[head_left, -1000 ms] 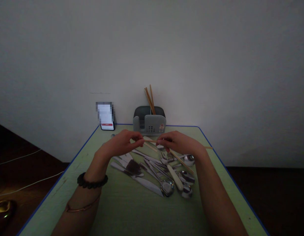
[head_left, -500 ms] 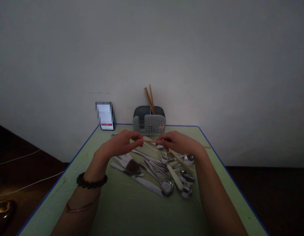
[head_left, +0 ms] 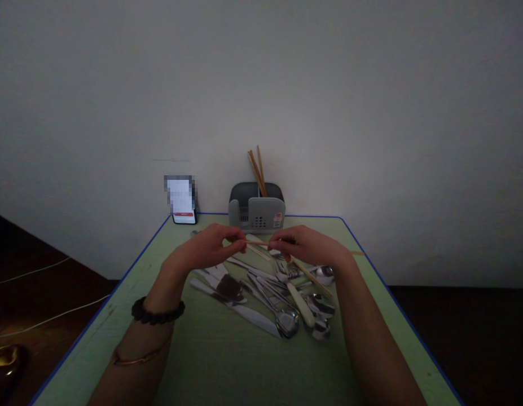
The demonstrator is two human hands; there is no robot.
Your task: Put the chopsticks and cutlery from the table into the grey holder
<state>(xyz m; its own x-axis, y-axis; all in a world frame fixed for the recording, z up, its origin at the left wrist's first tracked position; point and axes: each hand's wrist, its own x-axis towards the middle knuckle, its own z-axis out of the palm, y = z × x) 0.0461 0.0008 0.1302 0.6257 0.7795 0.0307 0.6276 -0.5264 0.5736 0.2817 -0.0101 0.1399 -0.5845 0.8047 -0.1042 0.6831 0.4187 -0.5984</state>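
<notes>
A thin wooden chopstick [head_left: 256, 242] runs level between my hands, above the cutlery. My left hand [head_left: 214, 246] pinches one end of it between thumb and fingers. Closed on the same stick is my right hand [head_left: 301, 246], a short way along. A wooden tip [head_left: 356, 253] shows past my right wrist, in line with the stick; I cannot tell if it is the same piece. Beneath lie several loose pieces: a knife [head_left: 256, 320], a fork with a pale handle [head_left: 301, 304], spoons [head_left: 321, 305] and another chopstick [head_left: 314, 277].
A grey utensil holder [head_left: 256, 224] stands against the wall, with several chopsticks [head_left: 258, 172] upright in its right part. To its left a phone [head_left: 184, 218] leans on the wall. The green table [head_left: 210, 366] has a blue edge. White cables [head_left: 49, 321] hang at the left.
</notes>
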